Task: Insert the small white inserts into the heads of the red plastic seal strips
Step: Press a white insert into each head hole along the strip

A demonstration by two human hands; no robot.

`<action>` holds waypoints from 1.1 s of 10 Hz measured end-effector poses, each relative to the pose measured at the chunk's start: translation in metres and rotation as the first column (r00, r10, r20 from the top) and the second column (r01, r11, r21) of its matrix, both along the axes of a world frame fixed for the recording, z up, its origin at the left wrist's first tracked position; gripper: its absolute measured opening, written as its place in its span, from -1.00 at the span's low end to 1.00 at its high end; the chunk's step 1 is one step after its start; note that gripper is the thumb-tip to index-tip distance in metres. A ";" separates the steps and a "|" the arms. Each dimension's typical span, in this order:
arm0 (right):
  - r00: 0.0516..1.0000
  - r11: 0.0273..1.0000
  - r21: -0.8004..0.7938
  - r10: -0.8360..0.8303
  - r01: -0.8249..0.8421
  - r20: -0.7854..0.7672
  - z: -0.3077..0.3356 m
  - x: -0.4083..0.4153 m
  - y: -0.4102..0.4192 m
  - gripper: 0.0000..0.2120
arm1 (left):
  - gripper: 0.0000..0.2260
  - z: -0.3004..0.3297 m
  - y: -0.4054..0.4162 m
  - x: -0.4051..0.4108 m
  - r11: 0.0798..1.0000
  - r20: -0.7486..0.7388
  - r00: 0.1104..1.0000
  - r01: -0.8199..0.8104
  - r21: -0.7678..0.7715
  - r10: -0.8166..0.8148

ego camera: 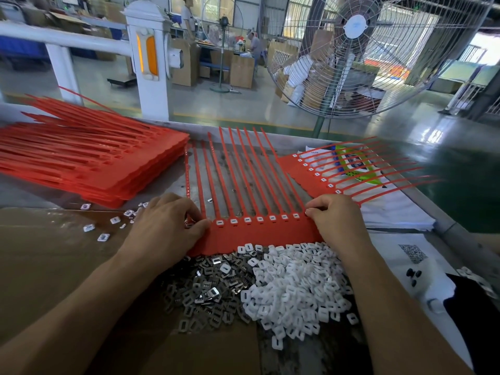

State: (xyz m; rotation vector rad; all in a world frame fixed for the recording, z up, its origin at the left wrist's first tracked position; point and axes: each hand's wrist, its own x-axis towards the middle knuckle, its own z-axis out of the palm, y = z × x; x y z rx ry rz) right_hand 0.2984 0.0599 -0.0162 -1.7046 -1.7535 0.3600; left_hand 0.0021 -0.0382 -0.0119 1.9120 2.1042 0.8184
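Evidently light and springy, the red seal sheet (259, 234) wants pressing at its heads; both hands (167, 223) (334, 217), fingers curled, pinch its ends beside the white inserts (295, 288).

One head-worn wide-angle camera looked forward and steeply down from close above the worktable (422, 201), both forearms reaching in from the bottom edge. Beyond the table's far edge it took in the pedestal fan (354, 52) and factory floor (243, 109).

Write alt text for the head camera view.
Two bare hands, left hand and right hand, press on a red seal strip sheet whose heads hold white inserts. Loose white inserts and metal clips lie piled in front.
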 end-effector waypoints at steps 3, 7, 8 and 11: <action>0.999 1.000 -0.024 -0.004 0.002 -0.054 -0.005 0.001 0.000 -0.85 | -0.88 0.001 -0.001 0.000 1.000 0.004 1.000 0.006 0.002 -0.006; 0.995 0.998 -0.051 -0.028 0.024 -0.091 -0.004 -0.001 0.000 -0.90 | -0.87 0.000 0.000 0.000 1.000 -0.005 1.000 0.005 0.008 -0.005; 0.995 0.998 -0.056 -0.025 0.020 -0.098 -0.002 -0.001 -0.002 -0.88 | -0.87 -0.001 0.000 0.000 1.000 -0.006 1.000 0.004 0.008 -0.004; 0.981 0.998 -0.065 -0.010 0.023 0.192 0.006 -0.008 -0.016 -0.79 | -0.88 -0.001 0.000 0.000 1.000 -0.002 1.000 0.001 0.014 -0.001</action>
